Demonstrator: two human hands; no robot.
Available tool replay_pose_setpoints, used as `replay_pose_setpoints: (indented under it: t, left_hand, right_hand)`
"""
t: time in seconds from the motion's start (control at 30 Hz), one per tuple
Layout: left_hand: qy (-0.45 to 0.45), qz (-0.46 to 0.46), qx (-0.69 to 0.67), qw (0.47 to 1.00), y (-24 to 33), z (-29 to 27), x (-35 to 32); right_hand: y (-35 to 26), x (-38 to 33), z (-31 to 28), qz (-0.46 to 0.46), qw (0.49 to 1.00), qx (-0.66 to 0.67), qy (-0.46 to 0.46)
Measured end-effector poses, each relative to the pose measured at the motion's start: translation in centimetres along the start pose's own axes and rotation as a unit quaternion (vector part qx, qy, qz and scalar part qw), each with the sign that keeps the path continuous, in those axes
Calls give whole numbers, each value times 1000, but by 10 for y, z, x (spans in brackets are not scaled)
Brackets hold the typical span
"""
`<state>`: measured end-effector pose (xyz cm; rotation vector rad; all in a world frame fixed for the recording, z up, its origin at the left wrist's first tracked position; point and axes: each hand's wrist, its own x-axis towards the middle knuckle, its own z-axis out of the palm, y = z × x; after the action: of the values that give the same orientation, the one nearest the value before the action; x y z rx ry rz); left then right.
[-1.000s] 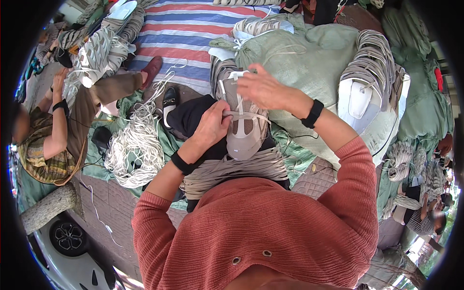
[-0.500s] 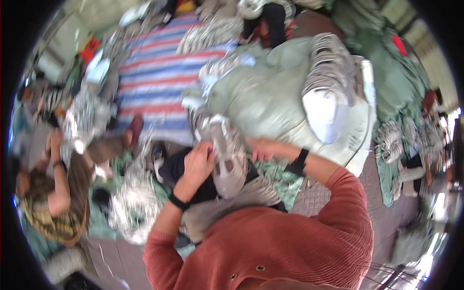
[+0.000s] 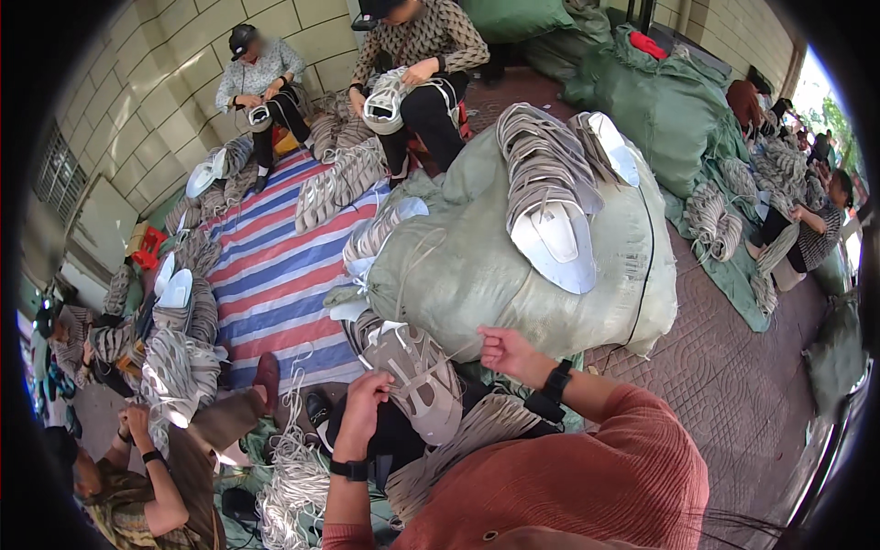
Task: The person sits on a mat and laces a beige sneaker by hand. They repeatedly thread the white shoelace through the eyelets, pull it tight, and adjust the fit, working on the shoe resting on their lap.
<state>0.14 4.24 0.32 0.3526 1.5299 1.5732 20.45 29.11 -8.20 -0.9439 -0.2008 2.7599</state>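
On my lap rests a grey-beige shoe upper (image 3: 440, 409), its toe toward me and pale straps across its opening. At its left edge is my left hand (image 3: 367, 396), closed in a pinch, seemingly on a thin lace. My right hand (image 3: 507, 354) is raised beyond the upper's right side, fingers pinched together. A pale lace (image 3: 461, 351) appears to stretch from the upper to these fingertips. Across my thighs lies a bundle of flat grey-beige laces (image 3: 472, 442).
Ahead stands a big pale-green sack (image 3: 477, 220) carrying a row of nested shoe uppers (image 3: 548, 188). A striped sheet (image 3: 275, 275) spreads to the left. Loose white laces (image 3: 291, 495) are heaped by my left leg. Several people sit around, two at the back handling uppers.
The view has tilted up, bringing the people at the back into sight. My right hand now shows pinched, with a lace drawn toward it; my left stays by the upper.
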Motion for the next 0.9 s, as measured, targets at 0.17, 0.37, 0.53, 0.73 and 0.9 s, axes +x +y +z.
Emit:
replay_pose_setpoints:
  t: [0.17, 0.37, 0.53, 0.73, 0.9]
  left_hand:
    - [26, 65, -273, 959, 10, -74, -37]
    - [242, 132, -366, 889, -20, -195, -118]
    - [366, 44, -330, 869, -104, -267, -187]
    - [378, -327, 65, 864, -158, -269, -237]
    - [306, -76, 330, 890, -130, -248, -202]
  right_hand:
    - [-86, -102, -43, -200, 975, 93, -27]
    - [-181, -242, -147, -456, 880, 44, 128]
    - [-202, -344, -245, -517, 799, 101, 291]
    - [-196, -399, -318, -539, 689, 167, 455]
    - [-202, -363, -294, -590, 695, 121, 394]
